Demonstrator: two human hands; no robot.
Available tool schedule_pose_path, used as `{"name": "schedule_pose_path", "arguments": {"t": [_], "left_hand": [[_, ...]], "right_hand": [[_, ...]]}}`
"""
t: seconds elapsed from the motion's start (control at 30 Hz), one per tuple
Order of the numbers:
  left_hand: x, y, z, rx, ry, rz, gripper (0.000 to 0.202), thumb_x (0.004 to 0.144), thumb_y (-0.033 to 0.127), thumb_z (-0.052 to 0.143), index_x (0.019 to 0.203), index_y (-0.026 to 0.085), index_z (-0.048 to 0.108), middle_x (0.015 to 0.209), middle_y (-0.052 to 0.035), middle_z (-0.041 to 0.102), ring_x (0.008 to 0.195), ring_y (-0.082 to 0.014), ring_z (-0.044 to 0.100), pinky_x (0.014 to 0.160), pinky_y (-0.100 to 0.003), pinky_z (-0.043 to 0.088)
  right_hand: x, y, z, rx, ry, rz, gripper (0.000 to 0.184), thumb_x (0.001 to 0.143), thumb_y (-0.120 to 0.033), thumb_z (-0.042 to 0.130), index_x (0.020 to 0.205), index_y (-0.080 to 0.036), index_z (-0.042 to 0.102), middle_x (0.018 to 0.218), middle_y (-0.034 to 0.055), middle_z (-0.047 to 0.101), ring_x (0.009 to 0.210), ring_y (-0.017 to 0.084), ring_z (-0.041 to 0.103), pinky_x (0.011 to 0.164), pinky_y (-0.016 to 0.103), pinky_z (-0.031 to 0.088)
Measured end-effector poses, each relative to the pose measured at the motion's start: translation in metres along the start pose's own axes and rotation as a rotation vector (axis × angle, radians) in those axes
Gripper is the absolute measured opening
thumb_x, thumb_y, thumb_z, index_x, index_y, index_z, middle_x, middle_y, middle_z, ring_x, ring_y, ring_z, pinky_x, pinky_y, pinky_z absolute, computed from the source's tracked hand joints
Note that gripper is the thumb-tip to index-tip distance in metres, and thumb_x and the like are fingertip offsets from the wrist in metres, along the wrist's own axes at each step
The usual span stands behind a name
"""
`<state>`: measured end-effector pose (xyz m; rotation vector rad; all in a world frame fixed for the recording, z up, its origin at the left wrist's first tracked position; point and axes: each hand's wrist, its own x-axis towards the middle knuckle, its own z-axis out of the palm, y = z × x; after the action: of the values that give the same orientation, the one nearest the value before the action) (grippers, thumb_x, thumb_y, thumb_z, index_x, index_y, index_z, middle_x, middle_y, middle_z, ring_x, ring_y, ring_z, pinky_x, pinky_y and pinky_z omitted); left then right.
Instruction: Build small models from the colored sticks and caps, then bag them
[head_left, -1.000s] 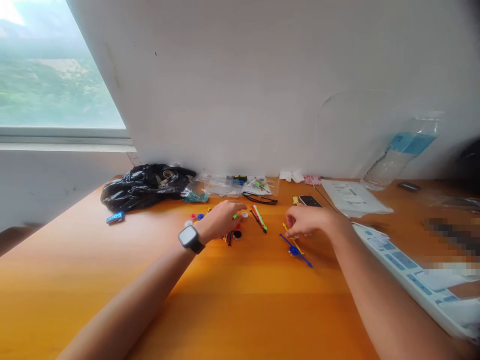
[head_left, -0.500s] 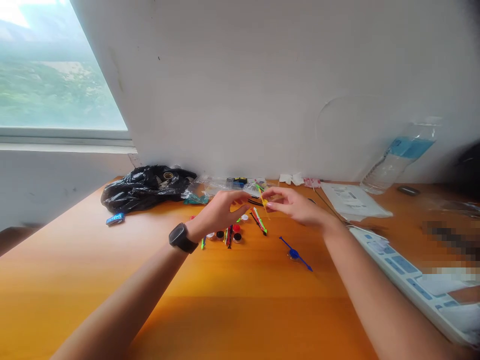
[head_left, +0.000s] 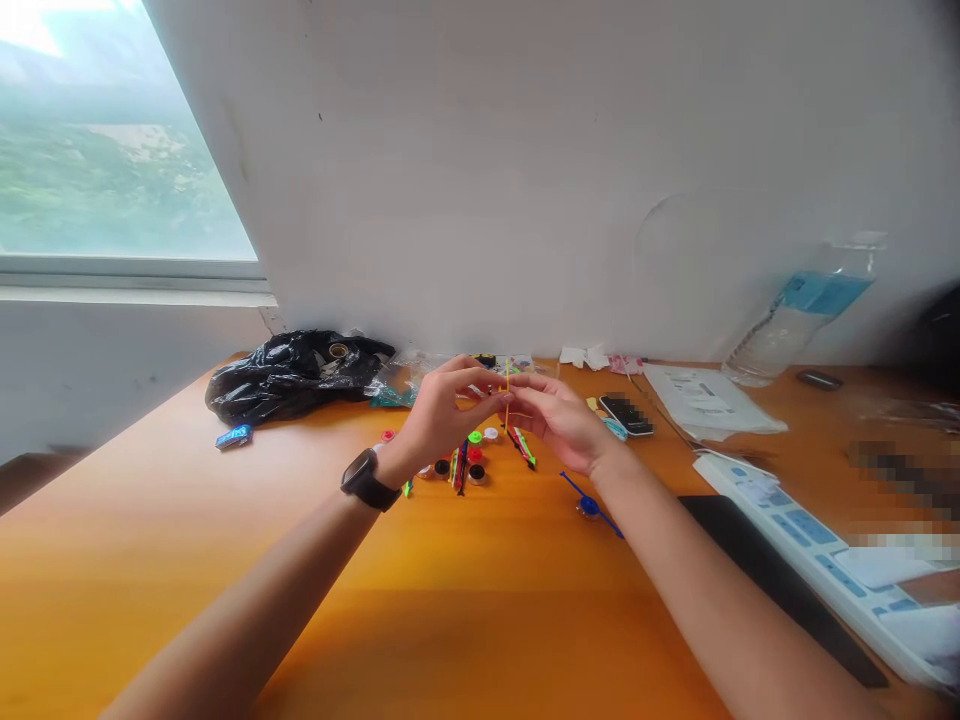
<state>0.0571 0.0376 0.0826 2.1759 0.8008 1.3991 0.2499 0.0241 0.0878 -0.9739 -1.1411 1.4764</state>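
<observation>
My left hand point(head_left: 442, 415) and my right hand point(head_left: 559, 418) meet above the orange table point(head_left: 480, 620), fingertips pinched together on a thin yellow stick point(head_left: 508, 395) held upright between them. A dark watch point(head_left: 365, 480) is on my left wrist. Under the hands lie several small coloured round caps point(head_left: 474, 452) and coloured sticks point(head_left: 523, 447). A blue stick with a blue disc on it point(head_left: 591, 505) lies on the table to the right, below my right wrist.
A black plastic bag point(head_left: 296, 375) lies at the back left, a small blue item point(head_left: 232, 436) beside it. Clear packets point(head_left: 420, 372), a phone point(head_left: 628, 412), papers point(head_left: 705, 398), a water bottle point(head_left: 806, 310) and a white keyboard point(head_left: 817, 555) stand along the back and right.
My right hand picked the yellow stick off the table and carried it left and up. My left hand rose from the caps to meet it; both now pinch the stick upright.
</observation>
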Motion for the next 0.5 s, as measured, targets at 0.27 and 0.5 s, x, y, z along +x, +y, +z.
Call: {"name": "schedule_pose_path", "arguments": {"t": [0.27, 0.5], "left_hand": [[-0.0019, -0.0024, -0.0032, 0.065, -0.099, 0.137, 0.018, 0.1, 0.028, 0.073, 0.113, 0.021, 0.081, 0.116, -0.0075, 0.078, 0.102, -0.0186, 0.075, 0.092, -0.029, 0.06], [-0.0053, -0.0025, 0.002, 0.1, -0.096, 0.139, 0.013, 0.1, 0.025, 0.071, 0.109, 0.021, 0.079, 0.114, -0.0071, 0.076, 0.099, -0.0175, 0.073, 0.09, -0.028, 0.057]], "right_hand": [[-0.0017, -0.0063, -0.0066, -0.138, -0.085, -0.013, 0.017, 0.075, -0.029, 0.078, 0.086, -0.017, 0.073, 0.077, 0.0022, 0.066, 0.07, 0.013, 0.054, 0.063, 0.025, 0.041], [-0.0035, -0.0007, -0.0033, -0.111, -0.133, -0.009, 0.019, 0.076, -0.028, 0.075, 0.086, -0.019, 0.061, 0.075, -0.0016, 0.058, 0.064, 0.011, 0.047, 0.059, 0.025, 0.034]]}}
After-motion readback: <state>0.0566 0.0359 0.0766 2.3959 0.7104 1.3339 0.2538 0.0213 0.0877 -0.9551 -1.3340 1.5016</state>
